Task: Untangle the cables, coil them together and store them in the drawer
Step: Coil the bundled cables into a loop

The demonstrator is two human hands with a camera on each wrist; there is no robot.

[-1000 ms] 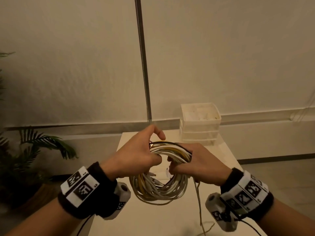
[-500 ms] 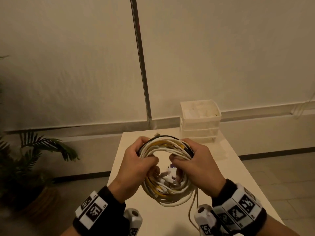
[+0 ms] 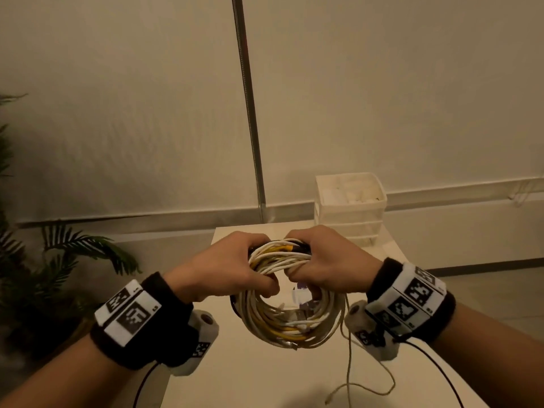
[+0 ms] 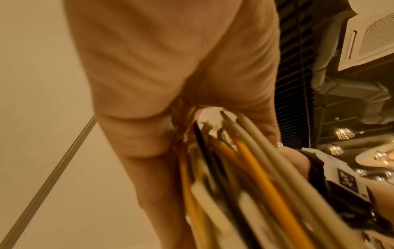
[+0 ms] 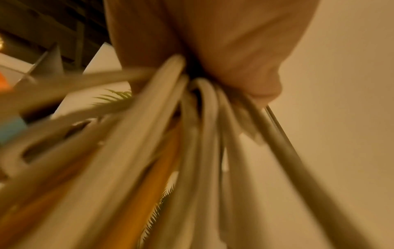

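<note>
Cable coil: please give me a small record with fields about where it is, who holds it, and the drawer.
coil: cable coil, white, yellow and black strands, held above the table
left hand: grips the coil's top
right hand: grips the coil's top
loose end: one thin cable trails onto the table
drawer unit: at the table's far edge, apart from the coil

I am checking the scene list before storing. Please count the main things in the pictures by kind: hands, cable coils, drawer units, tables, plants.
Hands: 2, the left hand and the right hand, both gripping the coil
Cable coil: 1
Drawer unit: 1
Table: 1
Plant: 1
Total: 6
</note>
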